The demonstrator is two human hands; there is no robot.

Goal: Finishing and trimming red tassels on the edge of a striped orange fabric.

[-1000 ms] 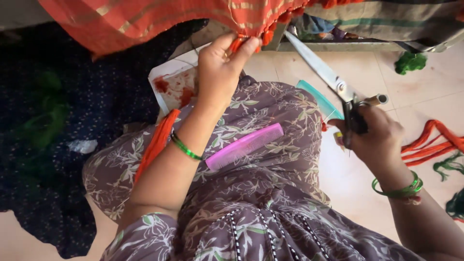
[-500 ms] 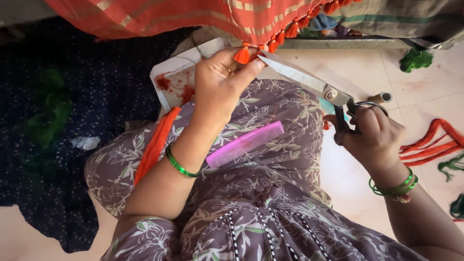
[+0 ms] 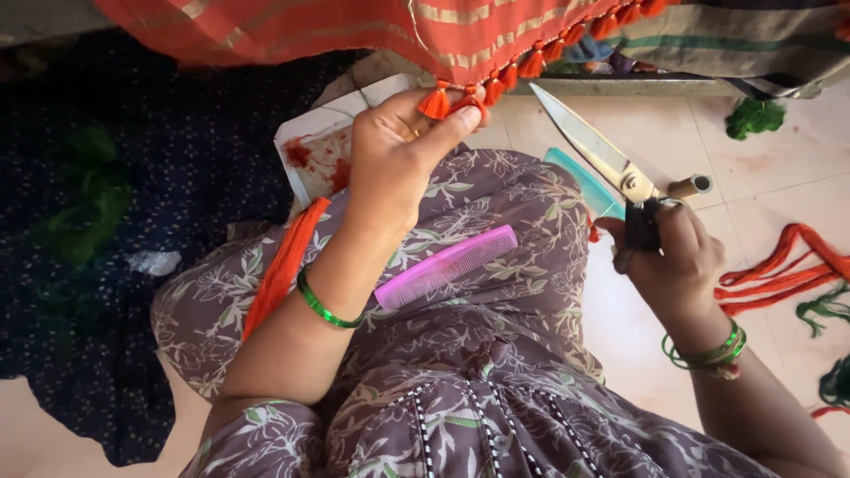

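1. Orange tassel (image 3: 435,104): hangs from the fringed lower edge of an orange cloth with pale stripes (image 3: 354,31) that crosses the top of the view; it sits at the left end of a row of like tassels along that edge.
2. Left hand (image 3: 394,155): raised, closed in a pinch on the cloth edge just beside the orange tassel, thumb tip pressed against the fringe. A green bangle (image 3: 323,307) circles its wrist.
3. Right hand (image 3: 668,257): closed around the dark handles of a pair of scissors (image 3: 602,155). The steel blades lie together, point up and to the left, tip near the fringe yet apart from it. Green bangles (image 3: 708,351) ring this wrist.
4. Pink comb (image 3: 447,265): lies across the lap, on the floral grey-brown garment, between the two forearms.
5. Teal comb (image 3: 580,177): rests on the knee, partly behind the scissors.
6. Bundle of orange thread (image 3: 285,265): lies along the lap's left side, beside the left forearm.
7. White tray (image 3: 323,150): behind the left hand, holding orange thread scraps.
8. Floor (image 3: 770,186): pale tiles carrying loose orange and green yarn (image 3: 779,274) to the right, well apart from the cloth.
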